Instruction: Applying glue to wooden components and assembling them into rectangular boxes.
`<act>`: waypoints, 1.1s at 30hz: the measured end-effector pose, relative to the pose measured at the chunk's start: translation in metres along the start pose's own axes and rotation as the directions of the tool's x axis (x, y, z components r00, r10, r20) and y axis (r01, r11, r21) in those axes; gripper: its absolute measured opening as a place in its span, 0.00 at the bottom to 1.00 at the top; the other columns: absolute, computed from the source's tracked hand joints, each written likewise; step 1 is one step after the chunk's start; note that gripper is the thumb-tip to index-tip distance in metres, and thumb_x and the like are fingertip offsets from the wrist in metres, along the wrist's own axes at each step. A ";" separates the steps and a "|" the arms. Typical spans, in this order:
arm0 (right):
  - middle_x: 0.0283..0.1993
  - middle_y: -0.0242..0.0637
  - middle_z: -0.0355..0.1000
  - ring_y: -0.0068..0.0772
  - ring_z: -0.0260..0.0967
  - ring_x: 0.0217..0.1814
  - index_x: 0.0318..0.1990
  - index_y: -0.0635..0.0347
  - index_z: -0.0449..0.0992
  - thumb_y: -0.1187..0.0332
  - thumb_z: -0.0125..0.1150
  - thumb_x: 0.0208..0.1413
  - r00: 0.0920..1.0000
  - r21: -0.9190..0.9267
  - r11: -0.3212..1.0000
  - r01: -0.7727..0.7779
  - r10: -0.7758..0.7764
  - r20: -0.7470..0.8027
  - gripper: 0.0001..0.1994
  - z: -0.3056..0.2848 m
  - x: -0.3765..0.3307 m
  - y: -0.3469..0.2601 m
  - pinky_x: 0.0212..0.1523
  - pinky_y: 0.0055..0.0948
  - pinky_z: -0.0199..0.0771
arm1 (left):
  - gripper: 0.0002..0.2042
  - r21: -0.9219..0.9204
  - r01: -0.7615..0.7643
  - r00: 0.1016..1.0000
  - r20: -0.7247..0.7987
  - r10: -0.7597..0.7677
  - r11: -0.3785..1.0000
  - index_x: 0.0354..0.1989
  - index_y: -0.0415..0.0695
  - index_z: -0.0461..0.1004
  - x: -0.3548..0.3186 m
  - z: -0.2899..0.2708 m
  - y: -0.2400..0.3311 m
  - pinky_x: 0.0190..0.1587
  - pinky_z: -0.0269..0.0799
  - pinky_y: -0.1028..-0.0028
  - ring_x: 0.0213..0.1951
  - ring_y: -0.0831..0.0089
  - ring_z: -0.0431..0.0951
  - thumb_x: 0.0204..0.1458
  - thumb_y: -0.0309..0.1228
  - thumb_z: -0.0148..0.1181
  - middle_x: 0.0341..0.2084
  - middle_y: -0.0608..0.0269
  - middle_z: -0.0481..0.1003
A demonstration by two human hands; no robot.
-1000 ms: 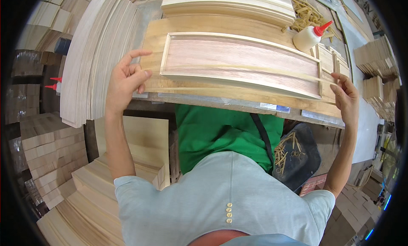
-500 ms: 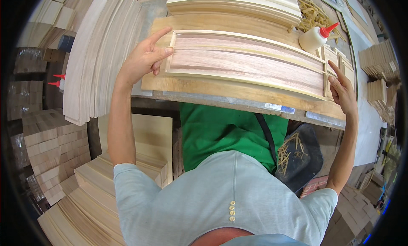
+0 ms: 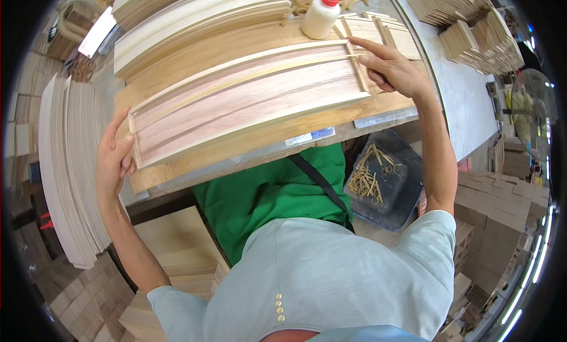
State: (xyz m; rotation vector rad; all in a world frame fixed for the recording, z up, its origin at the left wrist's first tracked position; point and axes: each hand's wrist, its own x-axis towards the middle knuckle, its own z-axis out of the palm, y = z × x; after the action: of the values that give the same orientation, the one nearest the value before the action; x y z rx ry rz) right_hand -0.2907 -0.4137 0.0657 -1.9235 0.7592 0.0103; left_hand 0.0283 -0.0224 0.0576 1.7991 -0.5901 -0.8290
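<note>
A long, shallow wooden tray (image 3: 253, 132) with thin raised edges and a pinkish wood floor lies on a wooden board (image 3: 319, 119) before me. A stretched yellow rubber band (image 3: 239, 82) runs lengthwise over it. My left hand (image 3: 112, 157) grips the left end, thumb on the end strip and index finger by the far corner. At the opposite end, my right hand (image 3: 398, 72) has its index finger laid along the far corner and its thumb against the end strip near the band; the other fingers are curled.
Just behind the tray stand a white glue bottle (image 3: 320, 18) with a red cap and stacked wooden strips (image 3: 201, 32). Small wooden panels (image 3: 398, 40) lie far right. Tall thin boards (image 3: 71, 171) stand left. Below the table, a black bin (image 3: 393, 191) holds rubber bands.
The view has swung to the right, so the table and tray appear further left and slanted. Both hands stay at the tray's ends.
</note>
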 end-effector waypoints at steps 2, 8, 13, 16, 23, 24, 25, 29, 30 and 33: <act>0.15 0.21 0.53 0.12 0.46 0.12 0.64 0.58 0.60 0.61 0.50 0.62 0.999 0.058 0.998 -0.028 0.026 0.020 0.24 -0.003 0.001 0.001 0.12 0.17 0.46 | 0.25 -0.051 -0.009 1.000 0.013 0.010 0.999 0.62 0.37 0.57 0.002 0.000 -0.001 0.11 0.52 0.84 0.09 0.89 0.52 0.56 0.29 0.53 0.09 0.78 0.57; 0.20 0.23 0.60 0.09 0.47 0.11 0.50 0.62 0.71 0.63 0.49 0.63 0.994 0.268 0.963 -0.034 0.059 -0.088 0.14 -0.004 0.025 0.016 0.10 0.14 0.43 | 0.14 -0.134 -0.068 0.997 -0.047 0.062 0.989 0.48 0.33 0.70 0.024 -0.007 -0.015 0.11 0.55 0.84 0.09 0.90 0.55 0.57 0.28 0.53 0.09 0.75 0.63; 0.19 0.22 0.60 0.08 0.46 0.09 0.37 0.62 0.71 0.64 0.50 0.63 0.999 0.384 0.923 0.004 0.012 -0.041 0.10 -0.006 0.039 0.024 0.08 0.13 0.42 | 0.07 -0.393 0.009 0.997 -0.063 -0.037 0.920 0.35 0.36 0.73 0.042 -0.006 -0.017 0.10 0.54 0.86 0.08 0.89 0.57 0.57 0.28 0.53 0.13 0.71 0.67; 0.18 0.23 0.62 0.09 0.47 0.08 0.37 0.62 0.70 0.67 0.50 0.62 1.000 0.490 0.871 -0.007 0.011 -0.006 0.08 -0.006 0.045 0.029 0.07 0.12 0.44 | 0.05 -0.590 0.039 0.997 0.077 0.008 0.806 0.32 0.39 0.72 0.051 -0.011 -0.032 0.09 0.54 0.87 0.07 0.89 0.56 0.57 0.27 0.53 0.12 0.72 0.67; 0.18 0.25 0.63 0.11 0.52 0.10 0.39 0.62 0.70 0.68 0.51 0.61 0.998 0.578 0.816 0.004 -0.037 0.046 0.06 -0.004 0.047 0.038 0.08 0.11 0.51 | 0.06 -0.798 0.114 0.988 0.153 0.017 0.593 0.30 0.41 0.70 0.053 -0.006 -0.050 0.08 0.52 0.87 0.07 0.90 0.55 0.58 0.28 0.50 0.12 0.73 0.67; 0.20 0.25 0.65 0.11 0.56 0.12 0.40 0.61 0.70 0.68 0.52 0.61 0.997 0.576 0.818 0.017 -0.058 0.053 0.06 -0.005 0.045 0.039 0.10 0.10 0.55 | 0.07 -0.797 0.100 0.982 0.177 0.073 0.595 0.33 0.40 0.71 0.054 -0.004 -0.051 0.10 0.55 0.86 0.09 0.90 0.58 0.59 0.30 0.49 0.14 0.74 0.67; 0.20 0.25 0.65 0.11 0.56 0.12 0.40 0.61 0.70 0.68 0.52 0.61 0.997 0.574 0.819 0.022 -0.058 0.044 0.06 -0.003 0.045 0.039 0.10 0.10 0.55 | 0.09 -0.798 0.086 0.971 0.202 0.130 0.597 0.35 0.39 0.72 0.055 -0.003 -0.051 0.12 0.57 0.85 0.11 0.89 0.60 0.60 0.31 0.49 0.15 0.74 0.67; 0.33 0.25 0.70 0.15 0.66 0.32 0.49 0.60 0.73 0.61 0.50 0.62 0.992 0.291 0.957 0.004 0.033 -0.122 0.15 -0.005 0.037 0.050 0.32 0.20 0.71 | 0.16 0.187 0.051 0.962 -0.273 0.002 0.981 0.44 0.37 0.72 0.040 0.003 -0.028 0.24 0.65 0.80 0.23 0.85 0.67 0.61 0.38 0.48 0.23 0.72 0.70; 0.35 0.28 0.71 0.19 0.67 0.34 0.51 0.60 0.73 0.60 0.51 0.62 0.986 0.275 0.961 0.023 0.023 -0.163 0.16 0.004 0.031 0.039 0.36 0.22 0.72 | 0.18 0.319 0.086 0.954 -0.301 0.015 0.944 0.47 0.37 0.72 0.027 0.006 -0.024 0.27 0.66 0.79 0.27 0.83 0.69 0.61 0.40 0.47 0.27 0.70 0.71; 0.36 0.31 0.70 0.22 0.68 0.34 0.55 0.60 0.70 0.59 0.48 0.63 0.983 0.178 0.984 -0.004 0.036 -0.181 0.19 0.016 0.023 0.029 0.30 0.22 0.73 | 0.21 0.115 -0.014 0.946 -0.321 0.051 0.993 0.53 0.38 0.69 0.002 0.014 -0.037 0.31 0.70 0.79 0.33 0.80 0.73 0.62 0.44 0.45 0.38 0.64 0.74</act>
State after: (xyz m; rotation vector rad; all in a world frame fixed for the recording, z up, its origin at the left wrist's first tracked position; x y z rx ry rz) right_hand -0.2818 -0.4207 0.0269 -1.7630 0.8725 -0.2187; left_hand 0.0197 -0.0191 0.0188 1.9697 -0.4559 -0.4684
